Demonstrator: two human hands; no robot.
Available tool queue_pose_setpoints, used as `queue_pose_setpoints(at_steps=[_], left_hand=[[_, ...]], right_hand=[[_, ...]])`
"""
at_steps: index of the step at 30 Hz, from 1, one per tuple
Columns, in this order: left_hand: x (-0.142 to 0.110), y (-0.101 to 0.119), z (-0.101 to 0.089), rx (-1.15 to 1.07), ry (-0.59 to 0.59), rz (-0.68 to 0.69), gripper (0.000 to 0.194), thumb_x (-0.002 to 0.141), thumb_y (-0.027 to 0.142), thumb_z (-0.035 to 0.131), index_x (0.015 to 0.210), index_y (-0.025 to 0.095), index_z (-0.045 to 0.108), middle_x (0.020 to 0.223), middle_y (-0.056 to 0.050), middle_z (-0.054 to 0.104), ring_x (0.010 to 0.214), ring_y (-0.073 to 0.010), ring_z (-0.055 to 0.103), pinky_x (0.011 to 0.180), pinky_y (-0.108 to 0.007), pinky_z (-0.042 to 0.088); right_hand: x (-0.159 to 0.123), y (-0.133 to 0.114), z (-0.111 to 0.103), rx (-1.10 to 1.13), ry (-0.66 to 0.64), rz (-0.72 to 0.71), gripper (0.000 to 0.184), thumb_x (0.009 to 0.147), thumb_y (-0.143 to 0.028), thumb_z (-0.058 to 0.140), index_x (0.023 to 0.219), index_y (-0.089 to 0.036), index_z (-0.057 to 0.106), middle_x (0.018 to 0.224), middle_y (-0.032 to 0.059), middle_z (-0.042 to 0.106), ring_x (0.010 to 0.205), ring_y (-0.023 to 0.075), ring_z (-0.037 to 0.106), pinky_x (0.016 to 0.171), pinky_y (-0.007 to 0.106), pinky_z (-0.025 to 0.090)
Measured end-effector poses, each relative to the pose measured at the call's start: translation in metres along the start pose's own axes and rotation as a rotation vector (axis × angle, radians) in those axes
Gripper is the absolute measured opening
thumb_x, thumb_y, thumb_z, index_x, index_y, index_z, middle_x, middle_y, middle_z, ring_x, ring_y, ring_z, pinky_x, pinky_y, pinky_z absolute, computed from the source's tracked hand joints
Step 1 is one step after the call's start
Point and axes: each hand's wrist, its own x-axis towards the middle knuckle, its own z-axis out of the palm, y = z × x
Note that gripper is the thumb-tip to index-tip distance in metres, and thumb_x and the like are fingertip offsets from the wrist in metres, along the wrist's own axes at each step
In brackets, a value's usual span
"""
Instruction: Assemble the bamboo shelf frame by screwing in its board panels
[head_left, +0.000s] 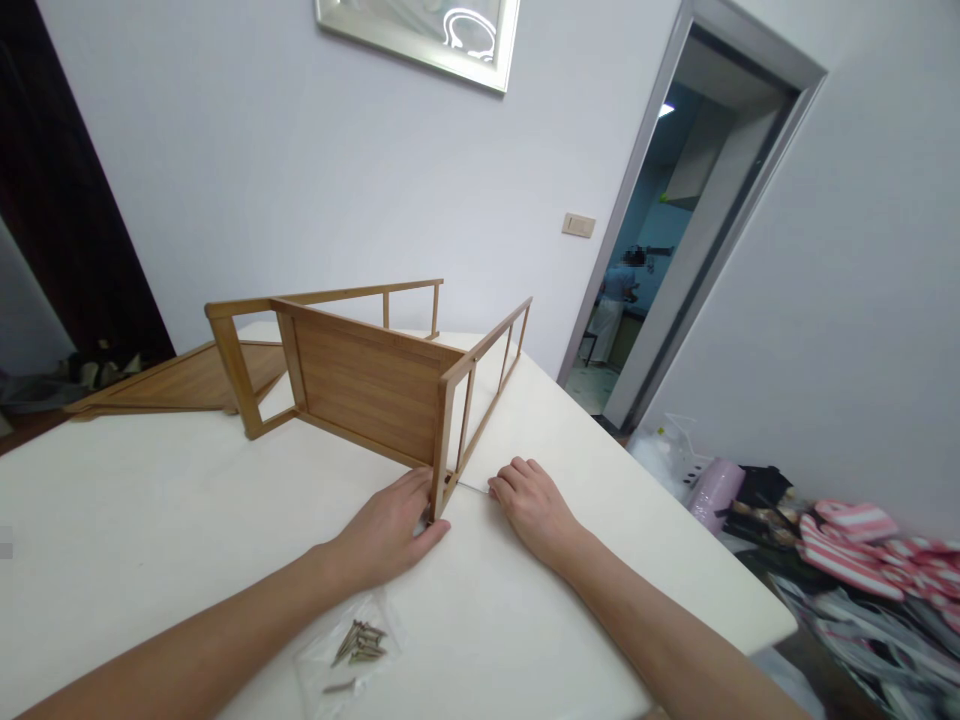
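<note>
A partly built wooden rack (360, 375) lies on its side on the white table (150, 520), with a slatted panel between two ladder-like side frames. My left hand (394, 530) wraps around the near bottom corner post of the rack. My right hand (529, 500) rests knuckles up just right of that corner, fingers curled down onto a white sheet (480, 470) lying under the side frame. Whether it grips the sheet I cannot tell.
A clear bag of several screws (360, 645) lies by my left forearm. A loose wooden panel (172, 380) lies flat at the back left. Bags and clutter (840, 550) fill the floor to the right. Through an open doorway (652, 260) a person stands far off.
</note>
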Motion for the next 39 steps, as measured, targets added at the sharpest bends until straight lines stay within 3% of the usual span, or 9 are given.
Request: queue_pose_setpoints(at_steps=[10, 15, 18, 25, 29, 39], left_hand=[[0.0, 0.0, 0.0, 0.004, -0.017, -0.012, 0.039, 0.089, 0.03, 0.056, 0.125, 0.017, 0.055, 0.131, -0.011, 0.061, 0.125, -0.0267, 0.055, 0.109, -0.045, 0.045], [0.0, 0.001, -0.002, 0.002, -0.009, 0.003, 0.034, 0.088, 0.029, 0.056, 0.121, 0.019, 0.058, 0.129, -0.01, 0.062, 0.124, -0.0264, 0.056, 0.108, -0.044, 0.046], [0.0, 0.002, -0.002, -0.002, -0.004, 0.006, 0.034, 0.088, 0.028, 0.056, 0.121, 0.02, 0.057, 0.129, -0.01, 0.062, 0.123, -0.0259, 0.056, 0.108, -0.043, 0.047], [0.0, 0.0, 0.0, -0.014, 0.014, 0.001, 0.037, 0.087, 0.028, 0.057, 0.123, 0.019, 0.057, 0.128, -0.01, 0.063, 0.123, -0.0266, 0.056, 0.108, -0.044, 0.046], [-0.001, 0.0, -0.001, -0.013, 0.004, -0.007, 0.04, 0.087, 0.029, 0.057, 0.126, 0.018, 0.056, 0.13, -0.011, 0.062, 0.124, -0.0268, 0.056, 0.108, -0.045, 0.045], [0.0, 0.001, -0.002, -0.015, -0.004, -0.006, 0.041, 0.087, 0.029, 0.057, 0.126, 0.018, 0.055, 0.131, -0.011, 0.062, 0.125, -0.027, 0.055, 0.11, -0.045, 0.045]], right_hand=[[-0.002, -0.001, -0.004, 0.395, -0.112, 0.168, 0.02, 0.096, -0.017, 0.048, 0.09, -0.016, 0.067, 0.086, 0.0078, 0.062, 0.084, 0.0188, 0.056, 0.074, 0.03, 0.046], [-0.002, -0.005, -0.004, 0.548, -0.084, 0.248, 0.019, 0.094, -0.02, 0.053, 0.107, -0.019, 0.067, 0.095, 0.008, 0.061, 0.086, 0.0186, 0.059, 0.078, 0.031, 0.049], [-0.001, -0.005, 0.002, 0.64, -0.066, 0.319, 0.014, 0.093, -0.018, 0.054, 0.096, -0.019, 0.068, 0.095, 0.0069, 0.06, 0.084, 0.0172, 0.058, 0.076, 0.03, 0.049], [0.001, 0.001, 0.001, 0.728, -0.109, 0.436, 0.009, 0.082, -0.01, 0.059, 0.08, -0.018, 0.063, 0.087, 0.0036, 0.06, 0.071, 0.0133, 0.055, 0.067, 0.026, 0.046], [0.002, 0.002, -0.003, 0.743, -0.07, 0.489, 0.011, 0.082, -0.01, 0.057, 0.079, -0.019, 0.064, 0.075, 0.0002, 0.063, 0.066, 0.0129, 0.055, 0.065, 0.025, 0.045], [-0.001, -0.004, 0.005, 0.761, 0.062, 0.453, 0.012, 0.082, -0.015, 0.061, 0.083, -0.02, 0.072, 0.077, 0.0032, 0.068, 0.067, 0.0143, 0.061, 0.062, 0.025, 0.05]])
